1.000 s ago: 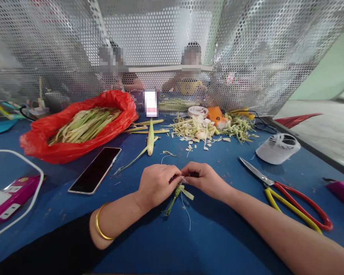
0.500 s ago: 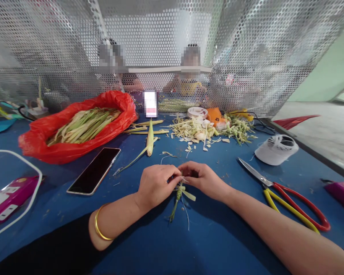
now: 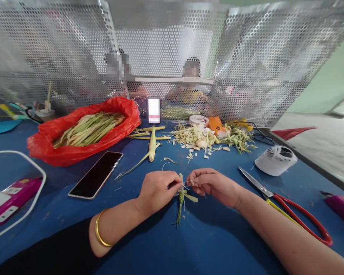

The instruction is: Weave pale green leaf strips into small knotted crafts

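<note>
A small woven green leaf piece [image 3: 181, 199] hangs over the table at the centre, with a pale strip sticking out to its right and frayed ends pointing toward me. My left hand [image 3: 160, 190] is closed in a pinch at the top of this piece. Between my hands runs a thin white thread [image 3: 187, 182], looped around the upper part of the piece. My right hand [image 3: 213, 186] pinches the thread with thumb and forefinger, its other fingers curled. The exact contact under my left fingertips is hidden.
A red plastic bag [image 3: 83, 152] of leaf strips and a phone [image 3: 96, 175] lie left. Ahead are a corn-husk-like leaf [image 3: 151, 147] and a scrap pile [image 3: 195, 137]. Scissors [image 3: 271, 193] and a white thread spool [image 3: 276, 162] lie right. Behind stands a perforated screen [image 3: 166, 42].
My right hand has moved right, away from my left, and the thread now stretches between them. The woven leaf piece hangs straighter. The camera view has tilted slightly up.
</note>
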Demonstrator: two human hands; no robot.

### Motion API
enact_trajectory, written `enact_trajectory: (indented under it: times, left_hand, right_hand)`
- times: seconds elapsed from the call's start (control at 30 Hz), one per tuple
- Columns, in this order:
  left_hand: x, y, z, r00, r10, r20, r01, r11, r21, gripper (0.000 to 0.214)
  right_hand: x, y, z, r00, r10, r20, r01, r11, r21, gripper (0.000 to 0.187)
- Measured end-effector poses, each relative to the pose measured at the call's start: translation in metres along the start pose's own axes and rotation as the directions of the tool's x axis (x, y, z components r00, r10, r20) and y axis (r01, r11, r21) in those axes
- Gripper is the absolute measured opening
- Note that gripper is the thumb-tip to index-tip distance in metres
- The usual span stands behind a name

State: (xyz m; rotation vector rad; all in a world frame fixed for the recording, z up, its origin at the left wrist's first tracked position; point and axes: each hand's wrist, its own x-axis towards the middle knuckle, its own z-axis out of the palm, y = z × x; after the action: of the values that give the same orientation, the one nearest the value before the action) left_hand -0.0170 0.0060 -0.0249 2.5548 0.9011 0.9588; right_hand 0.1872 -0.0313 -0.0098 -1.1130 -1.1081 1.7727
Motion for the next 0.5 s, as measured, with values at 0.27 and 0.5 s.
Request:
enact_trajectory:
  times: [0.27,0.5]
  left_hand:
    - [0.0003,0.0031,-0.0019,1.0,-0.017,0.016,0.017,1.0,0.008,0.01]
    - [0.001,0.0025,-0.0022,0.999,-0.044,0.017,0.045,0.999,-0.015,0.01]
  right_hand:
    - [0.0009,0.0043,0.0016,0.984,0.157,-0.088,-0.134,0.966,0.221,0.017]
    - [-0.0039,-0.003,-0.0007,0.987,0.151,-0.055,-0.139,0.975,0.174,0.025]
